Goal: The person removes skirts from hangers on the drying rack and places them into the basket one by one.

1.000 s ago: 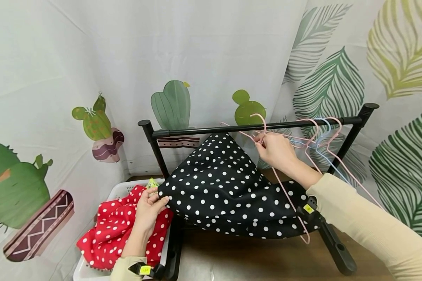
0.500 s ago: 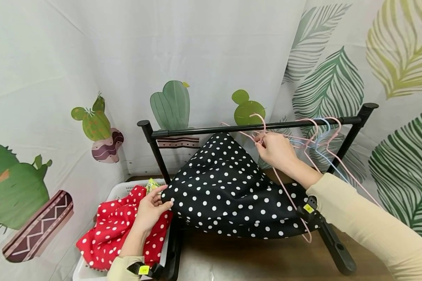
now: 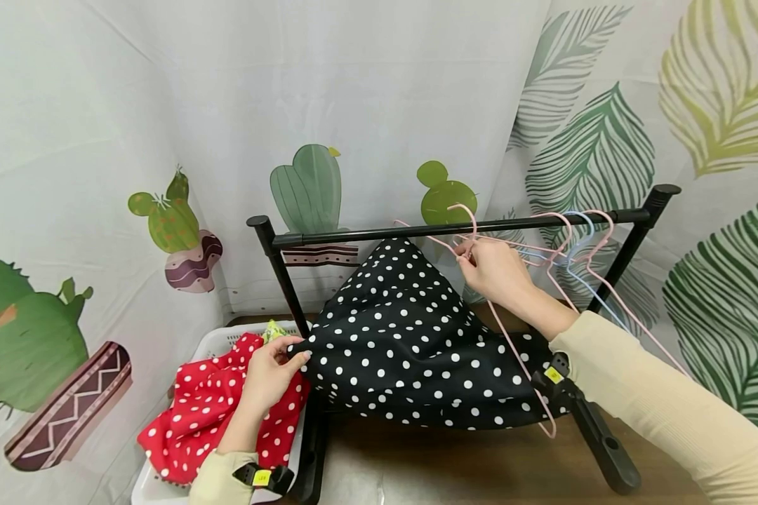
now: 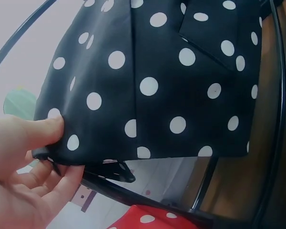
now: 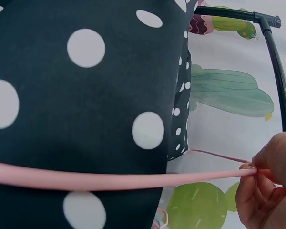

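A black garment with white polka dots (image 3: 404, 337) is draped below the rack's bar, its top peak over the left end of a pink clothes hanger (image 3: 512, 337). Whether it is a skirt or a top I cannot tell. My left hand (image 3: 270, 375) pinches the garment's left edge; in the left wrist view, thumb and fingers (image 4: 62, 186) grip its lower corner. My right hand (image 3: 495, 273) holds the hanger at its neck, just under the hook, near the bar. The hanger's right arm slopes down in front of the cloth.
A black clothes rack (image 3: 379, 235) stands on a brown wooden table (image 3: 467, 463). Several pink and blue hangers (image 3: 581, 245) hang at its right end. To the left, a white basket (image 3: 148, 487) contains a red polka-dot cloth (image 3: 208, 407). A printed curtain (image 3: 366, 84) hangs behind.
My left hand has shifted slightly along the garment's left edge, its fingers spreading and then pinching the corner again. The right hand and its hanger have stayed nearly still.
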Tool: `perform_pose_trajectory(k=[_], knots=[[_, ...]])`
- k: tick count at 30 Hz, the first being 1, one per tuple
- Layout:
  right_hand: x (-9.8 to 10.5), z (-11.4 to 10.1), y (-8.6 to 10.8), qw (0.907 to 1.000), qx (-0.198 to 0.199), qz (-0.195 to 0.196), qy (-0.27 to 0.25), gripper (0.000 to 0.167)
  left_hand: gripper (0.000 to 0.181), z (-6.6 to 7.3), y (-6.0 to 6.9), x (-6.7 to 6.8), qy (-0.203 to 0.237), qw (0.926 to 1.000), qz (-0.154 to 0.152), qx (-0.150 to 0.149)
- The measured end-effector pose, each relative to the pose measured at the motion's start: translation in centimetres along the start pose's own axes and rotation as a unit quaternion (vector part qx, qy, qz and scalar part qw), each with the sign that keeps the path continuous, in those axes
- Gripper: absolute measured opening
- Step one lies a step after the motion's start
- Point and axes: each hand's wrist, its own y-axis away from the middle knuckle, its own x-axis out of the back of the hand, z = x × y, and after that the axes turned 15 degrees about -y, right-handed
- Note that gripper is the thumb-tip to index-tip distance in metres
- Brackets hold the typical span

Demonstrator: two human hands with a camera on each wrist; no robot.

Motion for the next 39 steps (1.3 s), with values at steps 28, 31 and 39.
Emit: perform_pose_trajectory(k=[28, 31, 39], knots=[[-0.2, 0.0, 0.1, 0.9998, -0.007, -0.015, -0.009, 0.017, 0.011, 2.4, -0.9, 0.9, -0.082, 0.9911, 0.081, -0.067], [-0.3, 0.1, 0.1, 0.9997, -0.009, -0.019, -0.010, 0.017, 0.011, 2.7, -1.0, 1.0, -0.085, 0.9906, 0.079, -0.072], [-0.3, 0.2, 0.1, 0.9995, -0.015, -0.023, -0.012, 0.018, 0.012, 3.4, -1.4, 1.5, -0.090, 0.9914, 0.065, -0.068]])
